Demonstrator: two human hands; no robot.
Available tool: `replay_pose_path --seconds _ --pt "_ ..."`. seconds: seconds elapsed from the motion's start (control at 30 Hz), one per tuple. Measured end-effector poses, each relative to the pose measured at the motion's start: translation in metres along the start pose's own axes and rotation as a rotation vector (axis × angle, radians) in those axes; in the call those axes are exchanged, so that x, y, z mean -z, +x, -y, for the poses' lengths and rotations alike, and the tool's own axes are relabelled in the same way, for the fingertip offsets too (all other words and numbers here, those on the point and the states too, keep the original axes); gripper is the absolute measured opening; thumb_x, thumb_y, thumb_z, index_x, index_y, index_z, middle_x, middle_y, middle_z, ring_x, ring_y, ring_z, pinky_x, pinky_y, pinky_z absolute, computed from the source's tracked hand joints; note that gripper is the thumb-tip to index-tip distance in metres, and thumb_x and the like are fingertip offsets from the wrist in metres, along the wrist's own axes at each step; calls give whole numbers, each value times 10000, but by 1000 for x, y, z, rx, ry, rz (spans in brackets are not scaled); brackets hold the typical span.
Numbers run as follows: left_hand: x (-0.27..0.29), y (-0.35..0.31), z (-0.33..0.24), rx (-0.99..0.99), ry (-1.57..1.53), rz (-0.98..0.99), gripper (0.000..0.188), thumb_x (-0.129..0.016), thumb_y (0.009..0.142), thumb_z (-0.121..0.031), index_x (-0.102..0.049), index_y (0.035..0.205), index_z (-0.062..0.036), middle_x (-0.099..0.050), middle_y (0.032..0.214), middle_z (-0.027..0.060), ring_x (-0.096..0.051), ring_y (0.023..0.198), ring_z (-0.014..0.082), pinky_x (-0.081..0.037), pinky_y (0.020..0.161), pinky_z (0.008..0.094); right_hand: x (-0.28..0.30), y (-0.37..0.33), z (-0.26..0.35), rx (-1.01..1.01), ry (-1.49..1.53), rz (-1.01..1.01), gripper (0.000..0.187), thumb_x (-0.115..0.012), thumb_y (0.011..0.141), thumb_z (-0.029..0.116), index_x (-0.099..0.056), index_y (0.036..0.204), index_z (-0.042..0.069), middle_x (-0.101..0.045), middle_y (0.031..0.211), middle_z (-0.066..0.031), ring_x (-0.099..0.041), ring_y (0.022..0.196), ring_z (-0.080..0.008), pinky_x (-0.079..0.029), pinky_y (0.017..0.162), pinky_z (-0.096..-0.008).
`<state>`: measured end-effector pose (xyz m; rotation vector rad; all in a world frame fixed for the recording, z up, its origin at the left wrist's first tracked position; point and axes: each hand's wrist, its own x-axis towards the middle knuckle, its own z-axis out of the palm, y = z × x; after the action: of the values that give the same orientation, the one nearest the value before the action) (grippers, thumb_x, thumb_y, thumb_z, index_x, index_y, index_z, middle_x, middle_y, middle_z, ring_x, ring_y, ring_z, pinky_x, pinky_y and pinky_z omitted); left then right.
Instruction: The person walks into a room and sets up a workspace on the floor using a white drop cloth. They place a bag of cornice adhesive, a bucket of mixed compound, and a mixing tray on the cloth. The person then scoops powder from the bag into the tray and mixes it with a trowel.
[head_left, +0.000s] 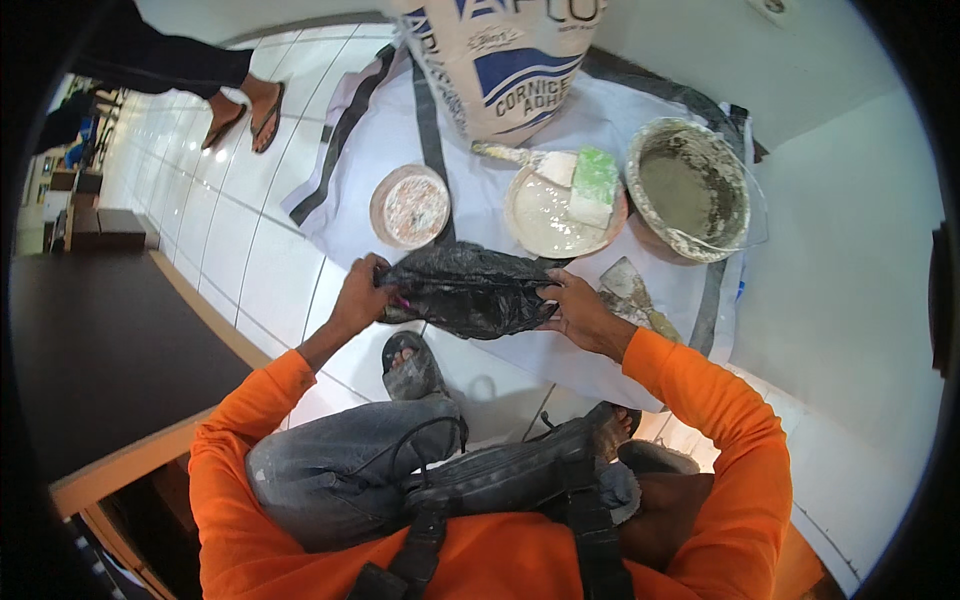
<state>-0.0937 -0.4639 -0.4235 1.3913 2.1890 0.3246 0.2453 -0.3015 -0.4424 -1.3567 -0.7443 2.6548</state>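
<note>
A crumpled black plastic bag [468, 290] is stretched sideways between my two hands, above the near edge of the white sheet. My left hand [365, 295] grips its left end, with a small pink spot showing by the fingers. Round the right end close the fingers of my right hand [582, 308]. What the bag contains, if anything, is hidden. A scraper with a paste-smeared blade [626, 284] lies just right of my right hand. Beyond the bag sits a bowl of wet white paste [540, 222], with a green and white block [594, 188] resting on its rim.
A smeared bucket [690, 190] with a wire handle stands by the right wall. Left of the paste bowl is a smaller pinkish bowl [410, 207]. A large printed sack [505, 70] stands behind. A dark table [110, 350] is at left; another person's sandalled foot [266, 115] is far left.
</note>
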Motion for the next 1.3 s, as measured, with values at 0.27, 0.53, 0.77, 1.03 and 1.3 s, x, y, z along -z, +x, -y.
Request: replay_pose_path --seconds 0.27,0.53,0.77,1.03,1.3 --pt "25 -20 -7 718 -1498 212 251 -443 1032 -112 -499 1178 85 -661 1116 208 -706 969 264 -615 900 363 4 43 -33 45 309 110 370 -465 979 13 -389 1341 30 -595 1247 -146 -633 1120 -258 -537 968 -431" --pt "-10 -17 -19 617 -1919 246 335 -460 999 -178 -523 1208 77 -659 1157 243 -691 1049 310 -603 928 403 28 14 -24 73 607 60 314 -439 974 56 -430 1288 77 -585 1246 -147 -626 1101 -306 -518 980 -493" --pt "-46 -15 -17 408 -1749 316 494 -526 840 -78 -492 1321 28 -630 1255 175 -615 1173 307 -477 1040 457 40 11 -13 4 81 -170 325 -540 935 100 -496 1256 84 -558 1220 -108 -565 1092 -275 -478 948 -422" --pt "-43 -14 -46 356 -1854 373 553 -529 877 -190 -458 1376 38 -586 1333 169 -552 1240 310 -402 1105 473 -58 -4 -14 974 -1001 108 302 -646 868 120 -561 1151 59 -535 1115 -170 -541 1033 -372 -449 919 -472" --pt "-52 -15 -55 425 -1548 271 482 -552 868 -54 -457 1333 24 -611 1242 148 -640 1096 260 -532 959 398 -83 59 -56 703 -1258 66 283 -600 867 61 -570 1123 -56 -475 1136 -238 -547 1041 -435 -488 906 -510"
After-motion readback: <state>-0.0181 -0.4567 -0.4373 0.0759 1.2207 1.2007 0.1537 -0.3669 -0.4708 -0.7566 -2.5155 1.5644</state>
